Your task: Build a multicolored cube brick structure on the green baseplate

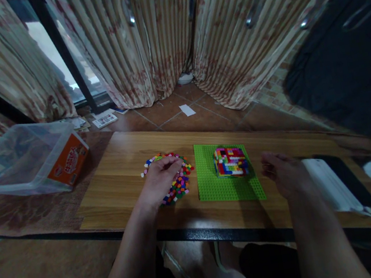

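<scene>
A loose pile of small multicoloured toy bricks point(181, 183) lies on the wooden board. My left hand point(159, 177) is over that pile, thumb and fingers drawn together; whatever may be between the fingertips is too small to make out. Right of the pile lies a green studded baseplate point(209, 182). On it stands a block built of toy bricks point(230, 162) in red, yellow, white, blue and pink. My right hand point(283, 173) hovers to the right of the baseplate, apart from it. Its fingers are curled together and slightly blurred, so their contents do not show.
A clear plastic box point(34, 152) with an orange label stands at the left. To the right of my right hand lie a white pouch point(333, 184) and a dark flat object point(350, 179). Striped curtains point(163, 35) hang beyond the wooden board point(110, 192). White paper point(187, 110) lies on the tiled floor.
</scene>
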